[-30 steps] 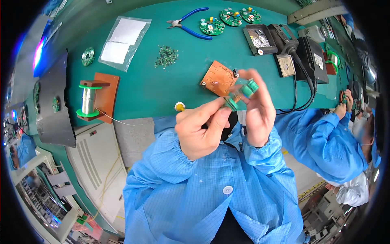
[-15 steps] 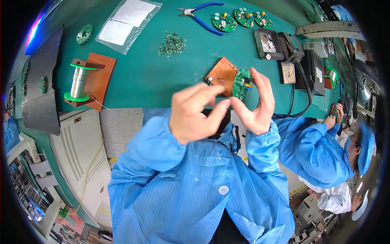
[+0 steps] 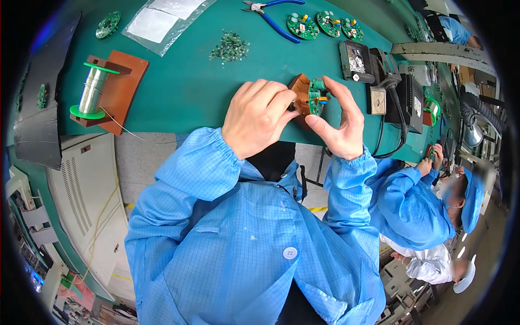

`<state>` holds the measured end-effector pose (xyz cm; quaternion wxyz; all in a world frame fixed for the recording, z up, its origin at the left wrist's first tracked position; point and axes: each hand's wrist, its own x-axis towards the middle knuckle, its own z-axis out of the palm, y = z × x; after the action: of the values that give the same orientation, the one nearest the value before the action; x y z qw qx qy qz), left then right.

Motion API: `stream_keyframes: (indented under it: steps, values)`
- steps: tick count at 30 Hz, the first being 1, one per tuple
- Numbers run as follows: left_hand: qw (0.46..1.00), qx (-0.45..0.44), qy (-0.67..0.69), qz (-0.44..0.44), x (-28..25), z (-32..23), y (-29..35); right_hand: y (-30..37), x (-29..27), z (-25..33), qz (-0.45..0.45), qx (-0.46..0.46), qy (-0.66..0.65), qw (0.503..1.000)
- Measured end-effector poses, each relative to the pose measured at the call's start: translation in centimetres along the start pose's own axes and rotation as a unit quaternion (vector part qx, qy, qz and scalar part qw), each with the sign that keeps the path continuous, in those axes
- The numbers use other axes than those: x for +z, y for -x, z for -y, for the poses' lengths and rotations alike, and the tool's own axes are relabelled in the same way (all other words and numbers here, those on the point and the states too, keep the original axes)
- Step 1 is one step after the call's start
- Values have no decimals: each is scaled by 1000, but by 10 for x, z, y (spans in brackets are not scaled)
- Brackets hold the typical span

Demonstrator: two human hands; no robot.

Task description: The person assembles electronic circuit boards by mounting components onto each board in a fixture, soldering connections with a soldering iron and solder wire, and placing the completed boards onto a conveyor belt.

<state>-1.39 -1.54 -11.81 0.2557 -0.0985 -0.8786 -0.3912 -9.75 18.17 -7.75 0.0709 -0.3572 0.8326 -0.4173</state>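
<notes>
Between the thumb and fingers of my right hand (image 3: 344,120), a round green circuit board (image 3: 314,98) stands on edge, with a green coil and a yellow part showing on its side. My left hand (image 3: 259,115) is closed in a pinch just left of it. A small dark bit shows at its fingertips, too small to name. Behind the circuit board is a brown board (image 3: 299,83), partly covered by both hands and lying on the green mat (image 3: 184,92).
Beyond my hands lie a pile of small green pieces (image 3: 229,47), blue-handled cutters (image 3: 277,21) and several round boards (image 3: 302,27). A solder spool (image 3: 94,89) stands left on a brown holder. At right are a metal tray (image 3: 356,60) and a soldering iron stand (image 3: 385,81). A co-worker (image 3: 414,197) sits right.
My left hand has closed its fingers into a pinch beside the circuit board. The round board, still in my right hand, has turned more edge-on. The whole view has shifted slightly.
</notes>
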Motion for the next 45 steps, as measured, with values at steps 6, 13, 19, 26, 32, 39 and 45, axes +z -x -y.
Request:
stream_keyframes:
  steps: [6,13,19,26,32,39,45]
  values:
    - [997,-24,60,-44,6,-13,-4,-3,-13,-8,60,16,-1,998]
    - [996,-31,67,-48,5,-14,-4,-14,-21,2,113,29,39,992]
    - [995,-33,78,-50,5,-10,-3,-20,-18,5,128,47,44,990]
    - [996,-29,75,-36,5,-10,-1,-26,-22,13,136,14,76,988]
    - [996,-42,78,-28,3,-10,2,-25,-18,10,156,22,54,986]
    - [998,-33,37,28,-7,-3,10,-7,-1,10,127,-17,111,986]
    - [997,-34,39,60,-17,-7,5,14,6,-2,-8,15,54,998]
